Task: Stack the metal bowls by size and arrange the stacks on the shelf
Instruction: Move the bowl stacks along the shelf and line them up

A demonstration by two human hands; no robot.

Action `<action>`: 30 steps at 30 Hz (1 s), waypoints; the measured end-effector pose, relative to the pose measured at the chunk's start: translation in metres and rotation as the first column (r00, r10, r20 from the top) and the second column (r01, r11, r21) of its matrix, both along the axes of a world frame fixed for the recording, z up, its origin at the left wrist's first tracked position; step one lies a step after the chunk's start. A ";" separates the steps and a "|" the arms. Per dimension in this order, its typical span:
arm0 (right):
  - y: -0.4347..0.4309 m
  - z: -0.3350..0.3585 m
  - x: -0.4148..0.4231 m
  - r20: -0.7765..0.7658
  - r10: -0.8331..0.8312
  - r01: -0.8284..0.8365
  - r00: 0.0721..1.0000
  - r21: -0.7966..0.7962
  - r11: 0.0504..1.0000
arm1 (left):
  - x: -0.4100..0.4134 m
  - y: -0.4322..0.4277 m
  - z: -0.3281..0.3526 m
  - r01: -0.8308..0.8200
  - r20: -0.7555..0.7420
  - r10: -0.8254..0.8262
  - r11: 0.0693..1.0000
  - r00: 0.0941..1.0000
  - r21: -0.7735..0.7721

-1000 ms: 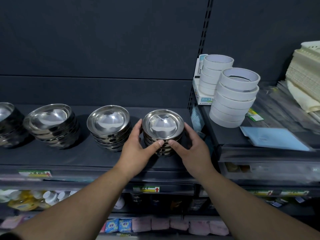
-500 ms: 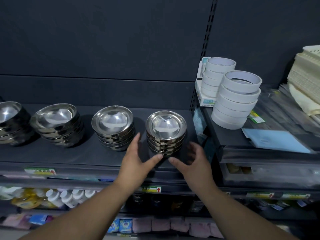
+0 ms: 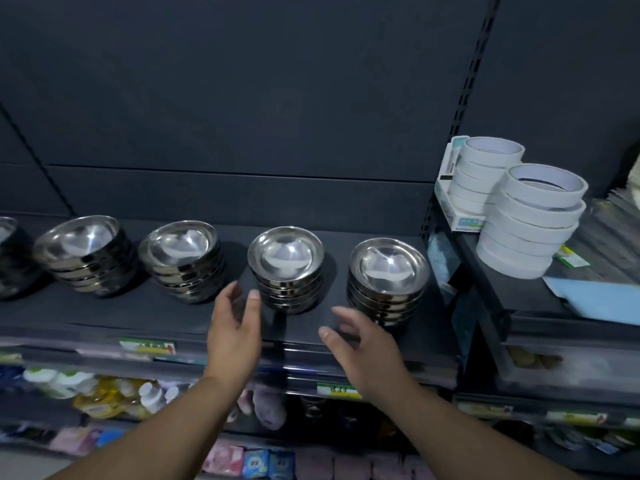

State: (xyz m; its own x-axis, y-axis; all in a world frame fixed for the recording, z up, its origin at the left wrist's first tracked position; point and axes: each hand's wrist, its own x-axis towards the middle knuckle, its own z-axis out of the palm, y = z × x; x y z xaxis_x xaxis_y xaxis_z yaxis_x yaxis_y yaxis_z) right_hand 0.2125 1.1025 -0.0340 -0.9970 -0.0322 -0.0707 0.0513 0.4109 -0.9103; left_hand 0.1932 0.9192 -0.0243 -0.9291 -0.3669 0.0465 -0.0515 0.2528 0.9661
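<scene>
**Hands off the bowls, lined up on the next stack**

We've got both hands empty. Our left hand [image 3: 235, 336] and right hand [image 3: 360, 344] hang w/ fingers spread and loose, gripping nothing, just near of the dark shelf board [image 3: 156, 311]. Between them, a bit farther back, sits the second-from-right stack of shiny round metal bowls [image 3: 286, 270]. The rightmost stack of shiny metal bowls [image 3: 387, 280] stands upright at the shelf's right end, apart from our right hand. Two more stacks of steel bowls [image 3: 183, 259] [image 3: 85, 252] run off to the left; one more is cut off at the frame edge.

We'd call this the arranging step: stacks look built, spacing is what's left. Next move prob. needs both palms cupping the middle stack's sides low down, then a level slide so the bowls don't shear. White tape rolls [image 3: 530, 220] on the right-hand shelf stay out of it.
</scene>
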 end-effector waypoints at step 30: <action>-0.095 0.005 -0.045 -0.087 -0.321 0.320 0.943 -0.027 0.947 | -0.074 -0.069 -0.002 0.564 -0.011 -0.564 0.825 0.825 -0.036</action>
State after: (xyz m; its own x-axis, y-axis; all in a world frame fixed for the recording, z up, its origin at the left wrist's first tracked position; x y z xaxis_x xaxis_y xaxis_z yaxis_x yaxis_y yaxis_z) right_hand 0.1671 1.0073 -0.0286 -0.9569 0.2899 0.0169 0.0973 0.3747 -0.9220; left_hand 0.1196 0.8501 -0.0259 -0.9724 0.2228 0.0696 0.1283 0.2608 0.9568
